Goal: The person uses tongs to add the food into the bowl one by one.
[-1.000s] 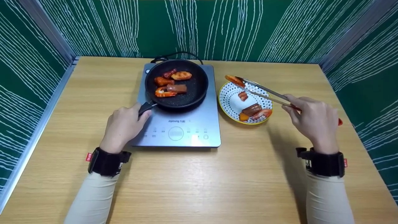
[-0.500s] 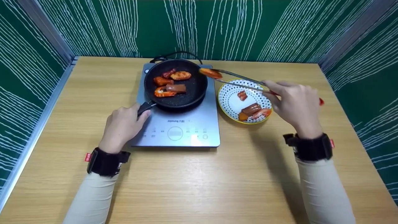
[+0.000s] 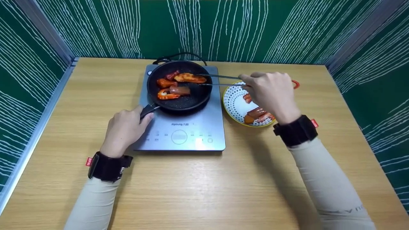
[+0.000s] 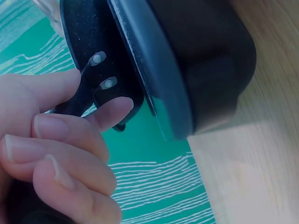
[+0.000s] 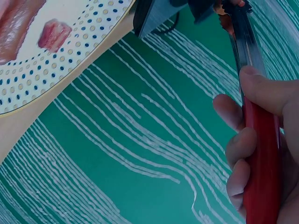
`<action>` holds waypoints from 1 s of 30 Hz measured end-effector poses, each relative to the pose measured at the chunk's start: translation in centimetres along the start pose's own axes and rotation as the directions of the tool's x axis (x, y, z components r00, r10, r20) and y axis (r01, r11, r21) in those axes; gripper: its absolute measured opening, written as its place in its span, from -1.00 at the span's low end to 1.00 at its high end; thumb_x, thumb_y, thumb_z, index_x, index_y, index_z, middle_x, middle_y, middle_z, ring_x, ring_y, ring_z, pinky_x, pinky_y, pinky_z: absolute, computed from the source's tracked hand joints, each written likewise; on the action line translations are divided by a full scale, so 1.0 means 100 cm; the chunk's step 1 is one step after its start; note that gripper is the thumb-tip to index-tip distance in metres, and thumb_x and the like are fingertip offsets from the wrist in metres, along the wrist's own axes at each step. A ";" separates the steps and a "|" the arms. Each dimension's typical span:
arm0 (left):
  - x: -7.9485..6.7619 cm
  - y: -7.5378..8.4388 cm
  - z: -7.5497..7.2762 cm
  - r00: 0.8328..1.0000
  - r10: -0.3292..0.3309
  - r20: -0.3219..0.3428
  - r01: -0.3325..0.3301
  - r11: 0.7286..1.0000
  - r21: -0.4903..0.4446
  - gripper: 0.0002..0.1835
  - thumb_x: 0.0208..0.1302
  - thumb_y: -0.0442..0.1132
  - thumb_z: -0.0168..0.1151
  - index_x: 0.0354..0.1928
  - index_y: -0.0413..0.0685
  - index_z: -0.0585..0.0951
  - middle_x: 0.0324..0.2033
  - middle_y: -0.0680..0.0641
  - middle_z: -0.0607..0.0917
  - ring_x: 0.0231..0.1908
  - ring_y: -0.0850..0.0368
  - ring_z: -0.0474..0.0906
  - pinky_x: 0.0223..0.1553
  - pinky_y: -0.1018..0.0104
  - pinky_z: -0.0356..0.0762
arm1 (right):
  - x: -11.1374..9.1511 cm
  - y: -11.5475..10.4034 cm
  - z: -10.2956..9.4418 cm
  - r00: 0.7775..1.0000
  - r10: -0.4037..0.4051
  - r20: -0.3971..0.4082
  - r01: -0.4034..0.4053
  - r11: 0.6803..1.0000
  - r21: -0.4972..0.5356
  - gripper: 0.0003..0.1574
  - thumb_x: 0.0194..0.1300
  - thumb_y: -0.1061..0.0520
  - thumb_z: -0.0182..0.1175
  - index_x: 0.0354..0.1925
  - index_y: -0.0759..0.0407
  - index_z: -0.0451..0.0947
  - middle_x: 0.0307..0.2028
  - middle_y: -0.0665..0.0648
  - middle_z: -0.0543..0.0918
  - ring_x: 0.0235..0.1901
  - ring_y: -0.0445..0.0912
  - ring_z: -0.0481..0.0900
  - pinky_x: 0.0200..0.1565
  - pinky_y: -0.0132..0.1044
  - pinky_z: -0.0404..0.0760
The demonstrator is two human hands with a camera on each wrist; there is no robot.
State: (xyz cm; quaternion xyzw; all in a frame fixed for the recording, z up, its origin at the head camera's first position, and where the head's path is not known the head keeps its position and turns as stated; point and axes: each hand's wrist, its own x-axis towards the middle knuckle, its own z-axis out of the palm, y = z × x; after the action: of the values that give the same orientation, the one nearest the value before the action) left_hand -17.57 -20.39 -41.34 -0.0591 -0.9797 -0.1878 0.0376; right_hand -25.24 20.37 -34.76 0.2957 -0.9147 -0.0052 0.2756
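Observation:
My left hand [image 3: 125, 129] grips the black handle [image 3: 148, 110] of a frying pan [image 3: 199, 97]. In the left wrist view its fingers curl by the handle's riveted end. My right hand [image 3: 271, 92] holds metal tongs [image 3: 223, 76] with red grips, seen large in the right wrist view. The tongs' tips are over the pan's right side, at an orange-brown piece of food [image 3: 200, 79]; whether they still pinch it is hard to tell. That piece lies against a chicken wing [image 3: 183, 77]. A drumstick [image 3: 166, 83], a shrimp [image 3: 166, 95], a sausage-like brown piece [image 3: 180, 90] and a dark red piece [image 3: 172, 75] are in the pan.
The pan stands on a silver induction cooker [image 3: 204, 140] with a black cord behind. To its right, partly under my right hand, a dotted plate [image 3: 230, 107] holds several food pieces. A green patterned wall [image 3: 223, 32] rises at the wooden table's [image 3: 198, 191] back edge.
My right hand has moved left, carrying the orange-brown piece in the tongs from above the plate into the pan beside the chicken wing. My left hand stays on the pan handle.

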 end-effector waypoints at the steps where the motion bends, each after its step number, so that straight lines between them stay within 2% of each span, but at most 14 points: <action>1: 0.000 0.000 0.000 1.000 0.000 -0.001 0.000 1.000 0.000 -0.60 0.60 0.07 0.18 -0.18 -0.18 0.53 -0.51 -0.14 0.47 -0.50 -0.11 0.45 -0.47 0.16 0.18 | 0.003 -0.002 0.001 1.000 -0.009 0.007 0.009 1.000 -0.015 -0.71 0.44 0.04 0.42 0.09 0.02 0.79 -0.47 0.15 0.73 -0.75 0.01 0.26 -0.64 -0.17 0.11; 5: 0.000 0.000 0.000 1.000 0.003 -0.007 -0.003 1.000 0.001 -0.60 0.60 0.06 0.19 -0.19 -0.18 0.54 -0.52 -0.13 0.46 -0.51 -0.11 0.44 -0.48 0.16 0.18 | 0.011 -0.007 0.004 0.999 -0.031 0.028 0.032 0.997 -0.064 -0.78 0.47 0.06 0.39 0.04 -0.01 0.78 -0.60 0.10 0.56 -0.74 0.00 0.26 -0.64 -0.17 0.13; 11: -0.001 -0.002 0.002 0.999 0.024 -0.026 -0.024 1.000 0.016 -0.58 0.60 0.07 0.17 -0.23 -0.18 0.53 -0.55 -0.12 0.45 -0.53 -0.10 0.44 -0.51 0.15 0.18 | 0.017 -0.009 0.011 0.997 -0.047 0.056 0.053 0.994 -0.100 -0.86 0.50 0.10 0.33 -0.03 -0.01 0.75 -0.63 0.06 0.42 -0.71 -0.03 0.21 -0.64 -0.19 0.08; 19: -0.001 -0.002 0.002 0.999 0.025 -0.032 -0.025 1.000 0.008 -0.59 0.60 0.07 0.17 -0.21 -0.18 0.54 -0.55 -0.12 0.44 -0.52 -0.10 0.44 -0.51 0.15 0.17 | 0.020 -0.010 0.017 0.995 -0.068 0.076 0.076 0.991 -0.108 -0.77 0.54 0.07 0.29 0.07 -0.03 0.77 -0.64 0.06 0.38 -0.71 -0.04 0.19 -0.63 -0.20 0.10; 26: -0.001 -0.002 0.001 1.000 0.014 -0.023 -0.014 1.000 0.001 -0.59 0.60 0.08 0.18 -0.21 -0.16 0.53 -0.55 -0.11 0.44 -0.52 -0.10 0.45 -0.50 0.15 0.17 | 0.025 -0.013 0.022 0.994 -0.100 0.047 0.105 0.989 -0.105 -0.82 0.60 0.06 0.22 -0.06 0.00 0.76 -0.64 0.07 0.39 -0.71 -0.04 0.17 -0.63 -0.20 0.09; 30: -0.001 -0.001 0.001 1.000 0.011 -0.013 -0.011 1.000 -0.003 -0.58 0.61 0.09 0.16 -0.21 -0.15 0.53 -0.54 -0.10 0.44 -0.51 -0.09 0.45 -0.49 0.16 0.17 | 0.026 -0.011 0.022 0.992 -0.108 0.063 0.115 0.988 -0.105 -0.83 0.57 0.04 0.26 -0.02 -0.01 0.76 -0.62 0.09 0.42 -0.71 -0.03 0.20 -0.63 -0.20 0.11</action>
State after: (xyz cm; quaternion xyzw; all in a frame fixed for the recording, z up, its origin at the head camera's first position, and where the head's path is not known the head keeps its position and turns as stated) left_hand -17.50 -20.47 -41.51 -0.0633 -0.9788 -0.1895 0.0449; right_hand -27.49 17.74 -35.54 0.3307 -0.9026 -0.0786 0.2642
